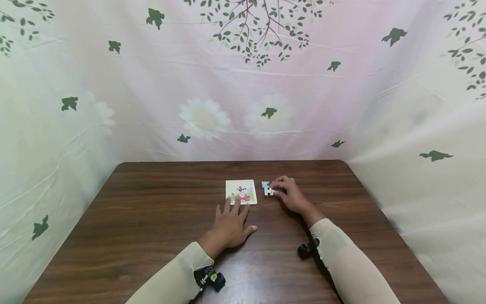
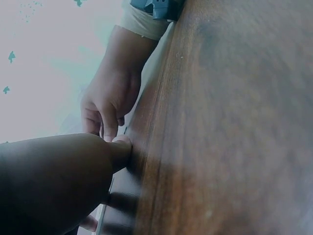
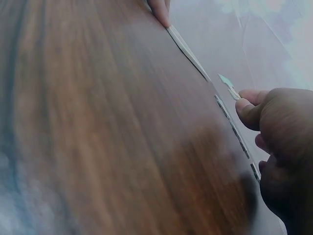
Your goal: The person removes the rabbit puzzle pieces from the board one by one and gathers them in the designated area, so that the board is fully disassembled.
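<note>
In the head view a small square puzzle board (image 1: 241,184) with a pale frame and a cartoon animal picture lies on the brown table. My left hand (image 1: 230,230) has its fingers spread, their tips touching the board's near edge. To the right of the board, my right hand (image 1: 290,196) is over several loose puzzle pieces (image 1: 265,185) and partly covers them. The right wrist view shows a puzzle piece (image 3: 230,88) pinched between its thumb and finger, tilted and raised above the flat pieces (image 3: 229,116). What is printed on the held piece is hidden.
The wood-grain table (image 1: 163,202) stretches out around both hands. A pale curtain (image 1: 235,84) with leaves, flowers and green bird shapes hangs behind the table and along both sides. Black wrist cameras are strapped over both sleeves (image 1: 186,274).
</note>
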Demonstrator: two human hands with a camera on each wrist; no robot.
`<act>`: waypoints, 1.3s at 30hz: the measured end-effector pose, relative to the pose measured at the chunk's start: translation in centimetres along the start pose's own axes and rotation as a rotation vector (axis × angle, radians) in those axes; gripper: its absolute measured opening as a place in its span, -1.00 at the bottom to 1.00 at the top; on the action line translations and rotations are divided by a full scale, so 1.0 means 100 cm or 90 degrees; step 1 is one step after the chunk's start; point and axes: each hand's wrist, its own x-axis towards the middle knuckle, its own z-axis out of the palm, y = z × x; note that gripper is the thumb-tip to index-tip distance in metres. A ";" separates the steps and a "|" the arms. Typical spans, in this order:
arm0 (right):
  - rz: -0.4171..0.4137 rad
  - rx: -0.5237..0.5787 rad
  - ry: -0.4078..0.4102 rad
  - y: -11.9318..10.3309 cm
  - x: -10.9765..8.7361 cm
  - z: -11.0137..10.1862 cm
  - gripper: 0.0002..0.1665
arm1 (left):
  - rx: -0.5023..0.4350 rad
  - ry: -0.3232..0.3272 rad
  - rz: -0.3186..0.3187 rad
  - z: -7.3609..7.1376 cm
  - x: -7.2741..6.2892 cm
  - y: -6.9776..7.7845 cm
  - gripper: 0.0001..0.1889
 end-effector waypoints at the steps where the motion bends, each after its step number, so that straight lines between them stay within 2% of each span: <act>1: 0.002 -0.002 -0.002 0.000 0.000 0.000 -0.71 | 0.000 -0.001 0.000 0.000 0.000 0.000 -0.11; 12: 0.021 -0.048 -0.027 -0.001 0.002 0.001 -0.69 | -0.003 -0.004 -0.002 -0.001 0.000 0.001 -0.11; 19: 0.019 -0.033 0.005 0.000 0.003 0.002 -0.70 | -0.001 0.002 0.000 0.001 0.002 0.000 -0.11; 29: 0.048 -0.066 -0.014 -0.002 0.003 0.002 -0.78 | -0.007 0.006 0.002 0.000 0.001 0.000 -0.12; 39: 0.043 -0.073 -0.016 -0.004 0.001 0.002 -0.78 | -0.011 0.001 -0.001 -0.001 0.000 0.000 -0.12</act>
